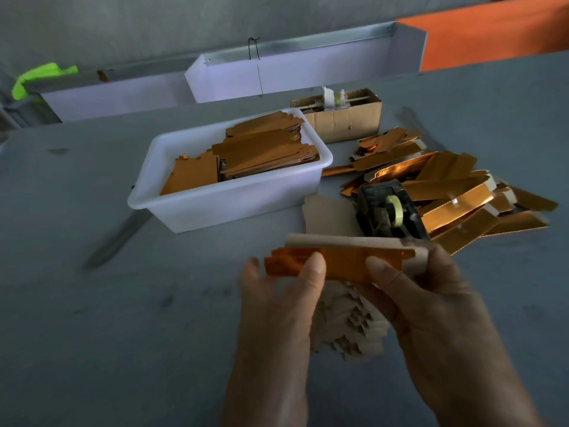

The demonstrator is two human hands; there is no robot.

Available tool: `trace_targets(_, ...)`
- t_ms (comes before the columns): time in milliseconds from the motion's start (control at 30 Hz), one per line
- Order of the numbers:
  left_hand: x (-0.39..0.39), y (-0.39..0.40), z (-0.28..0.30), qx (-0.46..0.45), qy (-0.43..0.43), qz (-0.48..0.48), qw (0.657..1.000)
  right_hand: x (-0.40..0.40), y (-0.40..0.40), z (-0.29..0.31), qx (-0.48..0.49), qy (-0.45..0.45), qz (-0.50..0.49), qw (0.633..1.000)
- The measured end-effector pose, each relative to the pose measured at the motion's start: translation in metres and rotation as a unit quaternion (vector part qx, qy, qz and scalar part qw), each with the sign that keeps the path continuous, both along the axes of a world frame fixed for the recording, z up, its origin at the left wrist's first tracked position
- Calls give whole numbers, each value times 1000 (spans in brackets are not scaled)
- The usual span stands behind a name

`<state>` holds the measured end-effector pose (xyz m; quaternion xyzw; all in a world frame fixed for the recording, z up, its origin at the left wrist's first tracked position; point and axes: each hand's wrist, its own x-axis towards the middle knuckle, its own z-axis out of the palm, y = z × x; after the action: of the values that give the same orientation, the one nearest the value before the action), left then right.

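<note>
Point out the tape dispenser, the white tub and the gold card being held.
tape dispenser (390,211): head view, on its tape roll.
white tub (234,204): head view, on its front wall.
gold card (345,262): head view, middle of its gold face.

head cam | worn on head | faces forward-down | close over table (92,334)

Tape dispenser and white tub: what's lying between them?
A pale flat card blank lies on the grey table between the white tub and the black tape dispenser. The head view shows it.
</note>
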<state>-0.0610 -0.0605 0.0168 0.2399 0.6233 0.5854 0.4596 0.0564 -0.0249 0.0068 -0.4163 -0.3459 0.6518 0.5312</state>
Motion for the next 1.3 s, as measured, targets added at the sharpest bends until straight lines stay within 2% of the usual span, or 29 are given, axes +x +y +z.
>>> trace_targets(33,4,0,-3,25,-134,-25,990,-5,-5,0,1,-17,-5,1000)
trace_targets(67,8,0,-5,49,-213,-31,975,-10,-9,-2,6,-49,-1,999)
trace_targets(100,9,-1,-7,70,-229,-26,971,-13,-13,-3,17,-90,8,996)
trace_targets(200,6,4,-8,82,-114,2,990,-17,-21,-1,68,-182,67,979)
trace_targets(267,1,4,-5,82,-45,9,996,-14,-22,5,84,-171,108,976)
trace_targets(333,-2,2,-1,92,-17,-8,996,-13,-19,9,77,-140,114,981)
trace_targets(467,-2,-1,4,134,-40,-113,984,-12,-12,2,97,-182,69,976)
trace_targets(600,-9,-2,4,143,-79,-162,973,-16,-11,-4,186,-343,-5,921)
trace_targets(700,-6,-1,1,110,-82,-136,981,-19,-12,-5,272,-417,-71,865)
trace_targets(800,2,2,-3,98,16,-50,994,-20,-14,-7,330,-453,-90,823)
trace_targets(900,3,2,-5,70,18,-2,997,-17,-12,-10,306,-430,-88,845)
trace_targets(1000,-2,1,-3,49,-19,-16,998,-13,-9,-9,260,-407,-48,874)
trace_targets(1100,-5,1,-1,55,10,-9,998,-11,-10,-7,242,-378,-17,893)
trace_targets(1167,-5,2,-2,56,43,1,997,-11,-12,-8,271,-391,-26,879)
trace_targets(1300,1,3,-1,41,94,4,995,-16,-18,-13,373,-462,-71,802)
